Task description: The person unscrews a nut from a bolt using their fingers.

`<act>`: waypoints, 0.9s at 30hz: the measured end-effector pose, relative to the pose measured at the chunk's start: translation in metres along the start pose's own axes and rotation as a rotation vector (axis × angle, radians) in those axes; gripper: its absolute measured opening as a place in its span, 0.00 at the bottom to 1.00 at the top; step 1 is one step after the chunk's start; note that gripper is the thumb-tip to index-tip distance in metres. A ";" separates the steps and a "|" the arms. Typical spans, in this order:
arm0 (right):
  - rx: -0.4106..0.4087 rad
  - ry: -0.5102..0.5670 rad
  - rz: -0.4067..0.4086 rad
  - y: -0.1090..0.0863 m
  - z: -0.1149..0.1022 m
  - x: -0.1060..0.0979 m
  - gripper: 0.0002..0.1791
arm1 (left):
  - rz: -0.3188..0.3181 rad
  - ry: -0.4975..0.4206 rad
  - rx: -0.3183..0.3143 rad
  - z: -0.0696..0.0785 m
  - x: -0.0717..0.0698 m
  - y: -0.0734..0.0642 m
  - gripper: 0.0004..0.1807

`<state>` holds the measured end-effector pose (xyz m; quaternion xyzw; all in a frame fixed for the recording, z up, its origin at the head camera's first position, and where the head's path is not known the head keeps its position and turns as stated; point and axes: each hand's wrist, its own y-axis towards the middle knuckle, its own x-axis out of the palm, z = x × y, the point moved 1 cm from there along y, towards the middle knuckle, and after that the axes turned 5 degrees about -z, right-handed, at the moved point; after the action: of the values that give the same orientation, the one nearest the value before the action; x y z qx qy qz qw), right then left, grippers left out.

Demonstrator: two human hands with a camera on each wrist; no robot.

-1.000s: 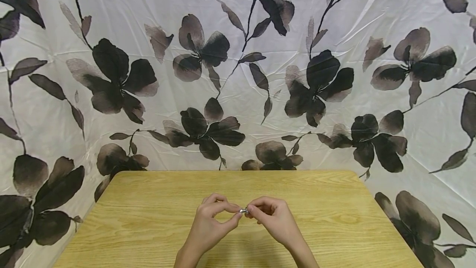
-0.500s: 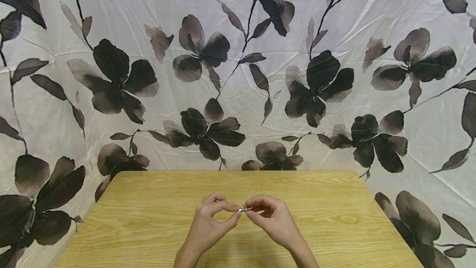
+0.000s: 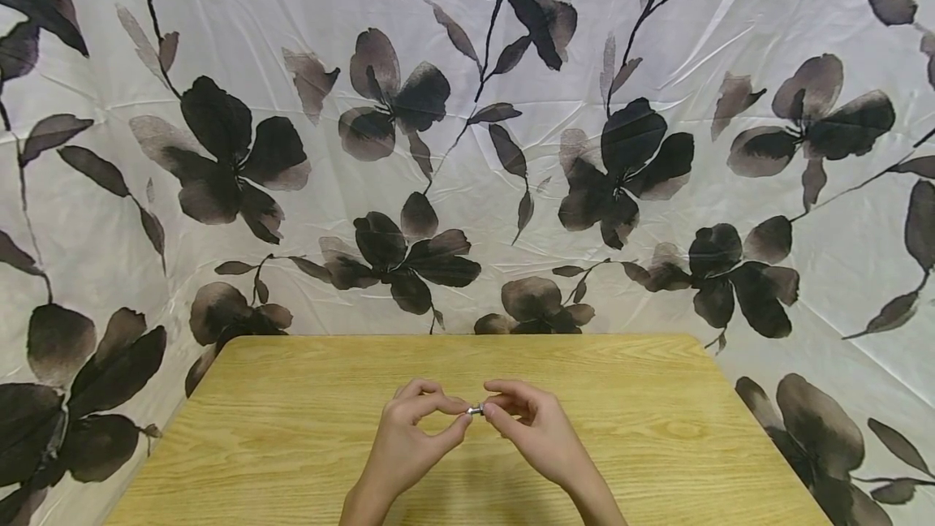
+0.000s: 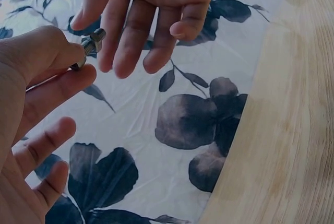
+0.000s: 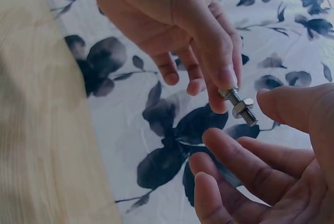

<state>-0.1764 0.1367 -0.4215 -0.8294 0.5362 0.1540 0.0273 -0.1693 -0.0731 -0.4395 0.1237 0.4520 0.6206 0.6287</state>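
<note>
Between thumb and index finger, my left hand (image 3: 409, 438) pinches a small silver bolt (image 5: 233, 96) by its head end. The threaded shank points toward my right hand (image 3: 540, 433). A hex nut (image 5: 242, 108) sits on the thread, with a short length of thread sticking out past it. In the right wrist view, the right thumb and fingers are spread apart around the free end of the bolt, with a gap between them and the nut. The bolt head is mostly hidden by the left fingertips.
Both hands are above a light wood-grain table (image 3: 292, 396) with rounded far corners. A white cloth (image 3: 511, 185) printed with dark flowers hangs behind the table and along its sides.
The right thumb and index finger were on the nut end of the bolt a second ago; they have since spread apart. The left hand keeps its pinch, almost still.
</note>
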 end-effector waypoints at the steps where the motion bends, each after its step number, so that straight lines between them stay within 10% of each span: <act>1: 0.008 -0.003 -0.005 0.000 0.000 0.000 0.21 | -0.005 -0.002 -0.008 0.000 0.000 0.000 0.14; 27: -0.109 -0.009 -0.019 0.000 0.002 0.001 0.10 | -0.019 -0.015 -0.021 -0.001 0.002 -0.001 0.15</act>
<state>-0.1762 0.1362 -0.4233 -0.8341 0.5189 0.1867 -0.0141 -0.1697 -0.0719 -0.4412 0.1173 0.4420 0.6182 0.6393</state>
